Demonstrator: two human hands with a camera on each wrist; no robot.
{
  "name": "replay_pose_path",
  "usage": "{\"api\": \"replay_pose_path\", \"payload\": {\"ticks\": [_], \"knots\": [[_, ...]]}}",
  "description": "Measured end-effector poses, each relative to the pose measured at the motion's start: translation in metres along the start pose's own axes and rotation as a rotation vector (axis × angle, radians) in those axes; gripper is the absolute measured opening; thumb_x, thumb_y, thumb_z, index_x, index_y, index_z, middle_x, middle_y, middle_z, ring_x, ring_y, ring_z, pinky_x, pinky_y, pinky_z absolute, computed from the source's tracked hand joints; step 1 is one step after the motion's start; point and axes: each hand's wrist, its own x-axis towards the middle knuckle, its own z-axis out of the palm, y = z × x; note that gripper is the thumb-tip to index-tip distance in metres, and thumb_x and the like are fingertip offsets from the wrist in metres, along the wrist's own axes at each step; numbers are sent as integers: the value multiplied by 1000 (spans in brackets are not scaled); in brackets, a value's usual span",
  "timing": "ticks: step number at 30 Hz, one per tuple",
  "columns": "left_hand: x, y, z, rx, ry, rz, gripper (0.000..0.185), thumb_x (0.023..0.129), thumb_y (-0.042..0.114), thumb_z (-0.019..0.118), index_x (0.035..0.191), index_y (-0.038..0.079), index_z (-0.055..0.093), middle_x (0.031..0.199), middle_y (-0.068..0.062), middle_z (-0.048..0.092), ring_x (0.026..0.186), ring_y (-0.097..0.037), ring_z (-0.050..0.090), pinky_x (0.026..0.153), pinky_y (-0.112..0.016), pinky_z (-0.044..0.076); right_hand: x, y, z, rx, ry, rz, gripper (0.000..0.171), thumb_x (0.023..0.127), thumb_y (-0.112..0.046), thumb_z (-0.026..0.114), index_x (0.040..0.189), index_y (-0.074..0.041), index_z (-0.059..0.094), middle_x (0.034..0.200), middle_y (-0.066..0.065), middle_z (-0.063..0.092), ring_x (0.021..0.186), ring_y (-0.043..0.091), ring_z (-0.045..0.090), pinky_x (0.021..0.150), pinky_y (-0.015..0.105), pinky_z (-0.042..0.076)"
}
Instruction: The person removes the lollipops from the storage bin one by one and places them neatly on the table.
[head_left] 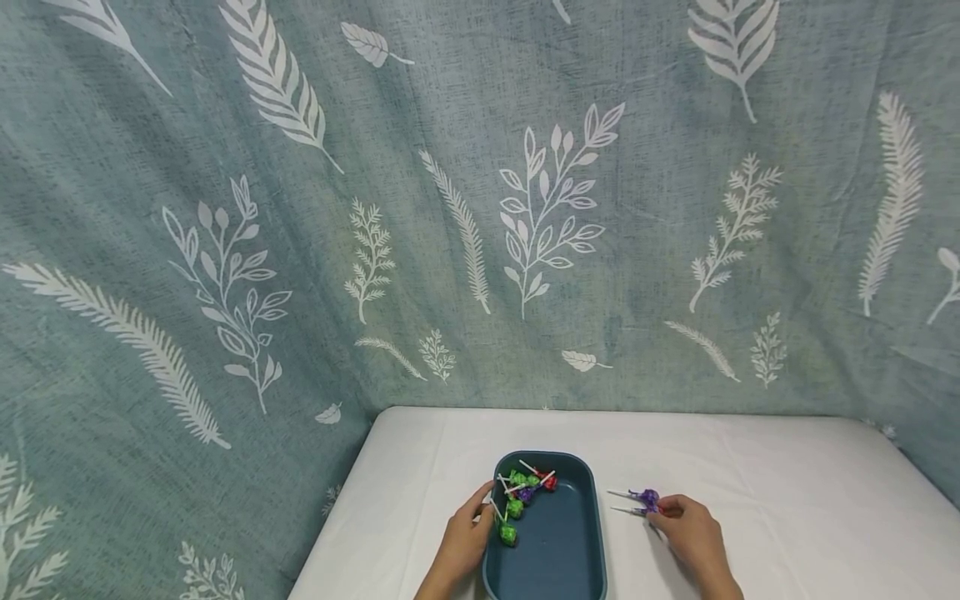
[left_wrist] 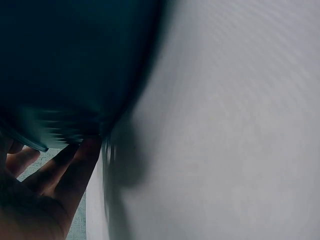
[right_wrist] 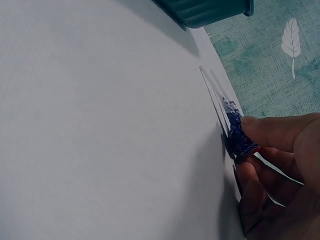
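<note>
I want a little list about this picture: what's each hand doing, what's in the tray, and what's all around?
Left hand: the left hand touches the left rim of the tray.
Right hand: the right hand pinches purple lollipops that lie on the table, right of the tray.
In the tray: green lollipops, one red lollipop and a purple one, bunched in its far left corner.
Around: a white-covered table, with a teal leaf-print cloth behind.

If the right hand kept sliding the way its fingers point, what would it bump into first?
The right hand pinches purple lollipops, fingers pointing up-left. Straight on, it would probably meet the blue tray's right wall first, though depth is uncertain.
</note>
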Motion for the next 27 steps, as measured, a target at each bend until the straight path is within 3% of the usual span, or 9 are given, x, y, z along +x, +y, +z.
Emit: {"api": "replay_pose_path", "payload": {"ticks": [27], "knots": [[-2, 1, 0, 6, 8, 6, 44, 104, 22, 54, 146, 11, 55, 111, -11, 72, 104, -32, 69, 89, -54, 53, -1, 5, 4, 6, 31, -12, 40, 82, -10, 79, 113, 11, 65, 94, 18, 69, 89, 37, 64, 84, 55, 46]]}}
